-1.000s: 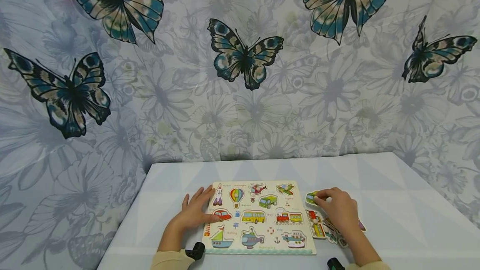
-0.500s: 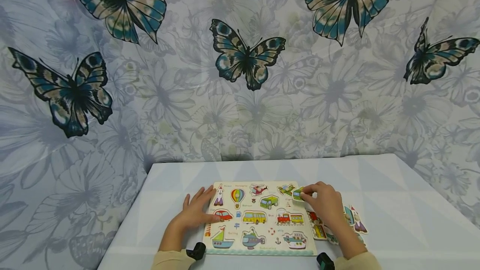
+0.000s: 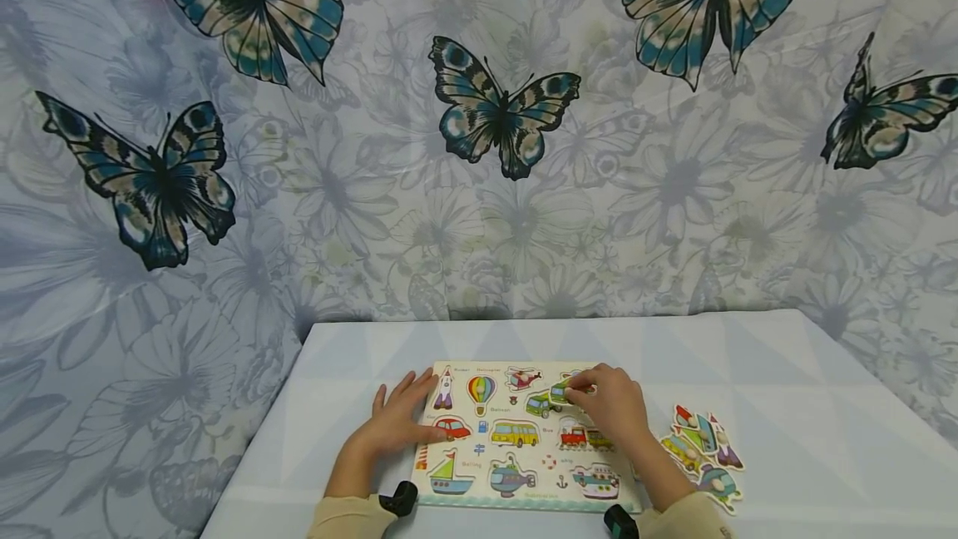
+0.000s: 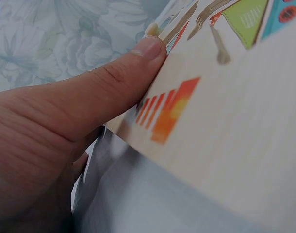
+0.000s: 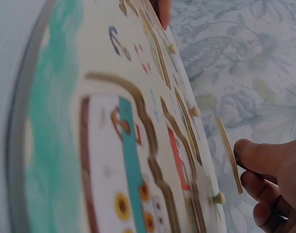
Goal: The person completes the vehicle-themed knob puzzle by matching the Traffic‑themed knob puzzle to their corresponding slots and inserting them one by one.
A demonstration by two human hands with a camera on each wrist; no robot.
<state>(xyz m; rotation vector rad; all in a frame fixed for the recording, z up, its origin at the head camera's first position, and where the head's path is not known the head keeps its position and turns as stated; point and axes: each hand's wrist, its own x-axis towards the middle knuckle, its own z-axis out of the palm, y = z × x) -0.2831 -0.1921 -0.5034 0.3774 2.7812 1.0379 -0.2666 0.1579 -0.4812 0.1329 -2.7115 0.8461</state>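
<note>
A cream vehicle puzzle board [image 3: 482, 472] lies flat on the table. My left hand [image 3: 397, 422] rests at its left side, thumb on the board's surface and the other fingers stretched along the edge. The left wrist view has that thumb [image 4: 150, 47] beside an orange striped mark. Thumb and fingers of my right hand [image 3: 617, 410] pinch a small green vehicle puzzle piece [image 3: 560, 391]. It overlaps the printed green jeep [image 3: 540, 404] in the head view. Seen edge-on from the right wrist, the thin piece [image 5: 229, 155] is apart from the board.
Several loose puzzle pieces [image 3: 703, 456] overlap in a heap right of the board, a rocket piece [image 3: 724, 447] among them. Small wooden knobs [image 5: 218, 198] stand up from the board. Behind the white table [image 3: 823, 406] hangs a butterfly-patterned cloth [image 3: 389, 256].
My right hand has carried the green piece leftward, from beside the loose pieces to over the board's upper right, uncovering the heap. The left hand keeps its place on the board.
</note>
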